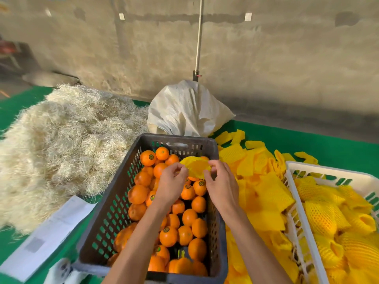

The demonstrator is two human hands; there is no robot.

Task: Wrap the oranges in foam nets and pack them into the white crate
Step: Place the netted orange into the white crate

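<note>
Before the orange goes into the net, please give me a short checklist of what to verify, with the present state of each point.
1. Foam net held by both hands, left hand and right hand: ok.
2. Net mouth stretched open: ok.
3. Orange already inside the net: cannot tell.
4. Bare oranges available in the dark crate: ok.
5. White crate beside the right hand: ok.
6. Free room in the white crate: cannot tell.

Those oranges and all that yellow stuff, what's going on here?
A person is packing fruit. Both hands, left and right, hold a yellow foam net stretched open over the dark crate of bare oranges. More nets lie in a pile beside it. The white crate on the right already holds wrapped oranges.
</note>
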